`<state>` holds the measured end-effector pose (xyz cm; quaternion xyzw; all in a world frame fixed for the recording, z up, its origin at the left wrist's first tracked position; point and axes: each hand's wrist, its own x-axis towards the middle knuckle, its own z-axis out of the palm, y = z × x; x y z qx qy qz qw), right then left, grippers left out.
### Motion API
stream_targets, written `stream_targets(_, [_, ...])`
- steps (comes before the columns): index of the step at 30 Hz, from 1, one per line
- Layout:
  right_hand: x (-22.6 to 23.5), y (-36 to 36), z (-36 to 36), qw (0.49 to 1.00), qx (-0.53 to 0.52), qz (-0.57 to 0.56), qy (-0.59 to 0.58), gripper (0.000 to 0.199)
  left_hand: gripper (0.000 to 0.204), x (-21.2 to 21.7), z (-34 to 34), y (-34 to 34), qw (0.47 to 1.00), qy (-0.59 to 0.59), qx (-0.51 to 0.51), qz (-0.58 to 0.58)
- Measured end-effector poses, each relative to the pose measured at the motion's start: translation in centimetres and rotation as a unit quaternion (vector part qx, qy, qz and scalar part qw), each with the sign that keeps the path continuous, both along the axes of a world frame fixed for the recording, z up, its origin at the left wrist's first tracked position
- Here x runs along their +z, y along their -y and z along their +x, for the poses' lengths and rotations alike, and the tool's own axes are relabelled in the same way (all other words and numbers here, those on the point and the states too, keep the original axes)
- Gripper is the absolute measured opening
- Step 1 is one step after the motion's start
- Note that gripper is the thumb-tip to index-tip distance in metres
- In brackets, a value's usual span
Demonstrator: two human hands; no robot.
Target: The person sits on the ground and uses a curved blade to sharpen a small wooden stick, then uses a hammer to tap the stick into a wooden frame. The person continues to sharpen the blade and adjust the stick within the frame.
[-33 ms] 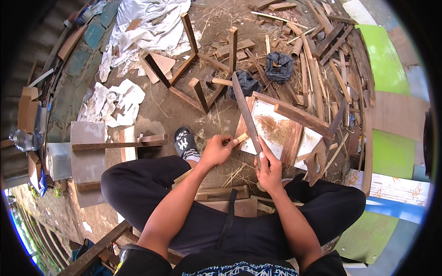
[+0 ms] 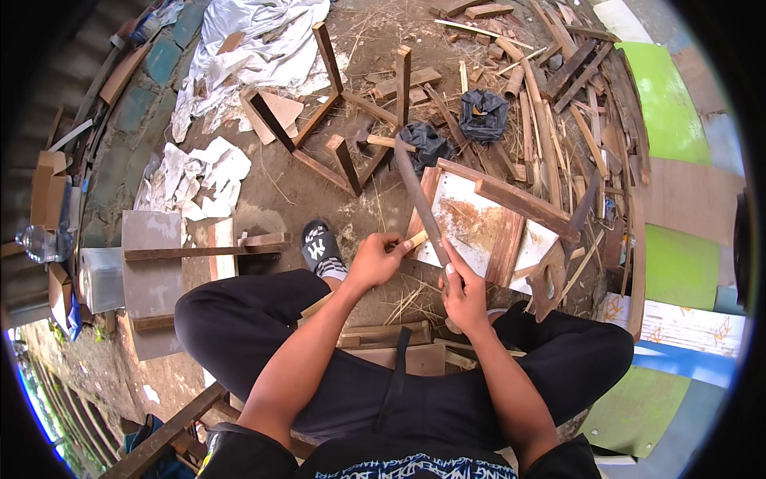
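My left hand (image 2: 379, 259) is closed on a small pale wood stick (image 2: 417, 238), pinched between thumb and fingers. My right hand (image 2: 464, 294) grips a long dark machete (image 2: 421, 193); its handle is mostly hidden in my fist. The blade slants up and left, passing just beside the stick's end; contact between them is unclear. Under the blade lies a white panel (image 2: 455, 191) with brown wooden strips, strewn with sawdust. A handsaw (image 2: 549, 281) with a wooden handle leans at the panel's right edge.
An upturned wooden stool frame (image 2: 323, 172) stands ahead, a hammer (image 2: 389, 144) beside it. Black plastic bags (image 2: 483, 116) and scrap wood (image 2: 550, 120) lie at the far right. White cloth (image 2: 239, 64) spreads at the far left. A grey board (image 2: 152, 279) stands left of my knee.
The machete's tip has swung slightly left and nearer, with a small turn of my right hand. My left hand and the wood stick stay in place.
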<state>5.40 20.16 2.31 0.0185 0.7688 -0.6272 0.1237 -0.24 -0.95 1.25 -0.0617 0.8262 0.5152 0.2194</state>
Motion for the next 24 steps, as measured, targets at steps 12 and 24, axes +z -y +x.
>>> stream_targets(12, [-0.1, -0.3, -0.6, 1.000, 0.013, -0.004, 0.016, 0.046, 0.038, 0.1, -0.8, 0.2, 1.000, -0.008, -0.008, 0.004])
stream_targets(24, [1.0, -0.1, -0.6, 0.998, -0.015, -0.052, 0.016, 0.046, 0.039, -0.3, -0.7, 0.4, 1.000, 0.000, -0.008, -0.004])
